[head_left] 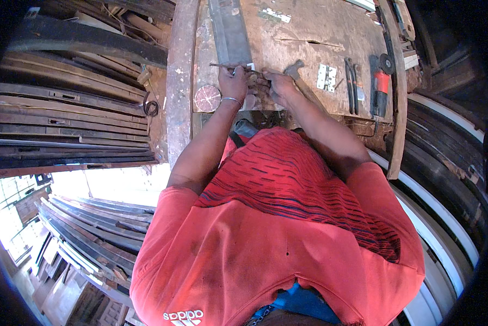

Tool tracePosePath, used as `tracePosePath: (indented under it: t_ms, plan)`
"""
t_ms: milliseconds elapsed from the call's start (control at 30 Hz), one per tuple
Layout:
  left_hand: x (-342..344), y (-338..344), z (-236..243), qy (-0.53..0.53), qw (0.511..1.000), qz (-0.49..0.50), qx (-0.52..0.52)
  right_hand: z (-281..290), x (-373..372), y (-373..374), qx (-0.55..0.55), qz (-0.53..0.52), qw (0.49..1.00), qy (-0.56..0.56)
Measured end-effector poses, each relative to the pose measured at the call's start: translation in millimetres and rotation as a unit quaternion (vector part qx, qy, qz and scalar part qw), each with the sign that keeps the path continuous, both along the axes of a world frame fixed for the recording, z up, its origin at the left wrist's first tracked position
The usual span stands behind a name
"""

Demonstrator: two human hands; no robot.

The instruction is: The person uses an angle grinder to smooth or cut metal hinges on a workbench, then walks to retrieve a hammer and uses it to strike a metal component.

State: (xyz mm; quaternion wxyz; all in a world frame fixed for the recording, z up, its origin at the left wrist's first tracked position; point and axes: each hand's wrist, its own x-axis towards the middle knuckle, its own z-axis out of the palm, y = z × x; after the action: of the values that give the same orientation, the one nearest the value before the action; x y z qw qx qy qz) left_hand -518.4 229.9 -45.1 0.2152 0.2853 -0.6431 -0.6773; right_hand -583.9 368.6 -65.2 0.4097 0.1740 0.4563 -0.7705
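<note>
At the near edge of the wooden workbench (pixel 293 41), both my hands are closed around a thin dark rod (pixel 218 65) that lies crosswise. My left hand (pixel 233 82) grips it toward its left end, which sticks out past the fingers. My right hand (pixel 280 87) pinches it farther right. What kind of tool the rod is, I cannot tell. A long dark grey board (pixel 228 33) runs away from me just beyond the left hand. Beside the right hand lies a hammer (pixel 294 69), its handle partly hidden behind my forearm.
A round reddish patterned disc (pixel 207 98) sits left of my wrist. To the right lie a metal hinge (pixel 326 77), dark-handled pliers (pixel 351 86) and a red and black angle grinder (pixel 381 84). Another hinge (pixel 276 15) lies farther back. Stacked timber (pixel 64 108) fills the left side.
</note>
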Motion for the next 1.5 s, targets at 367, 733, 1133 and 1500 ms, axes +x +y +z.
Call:
tracePosePath:
  t_ms: [367,733,1133,1500]
  plan:
    - [16.3,-8.4,2.0,0.078,0.966,0.105,0.225,-3.3,-6.7,-1.1,-0.042,0.059,0.997,-0.041]
    - [19.8,-13.8,18.0,0.062,0.990,0.069,0.104,-20.3,-8.6,-8.9,0.045,0.099,0.993,0.053]
    - [31.2,-6.2,24.5,0.033,0.997,0.056,-0.040,-24.7,12.8,-9.2,0.054,-0.019,0.998,0.025]
    - [31.4,-22.3,31.2,0.039,0.982,0.113,0.148,-22.4,-147.2,175.9,0.220,-0.223,0.939,0.143]
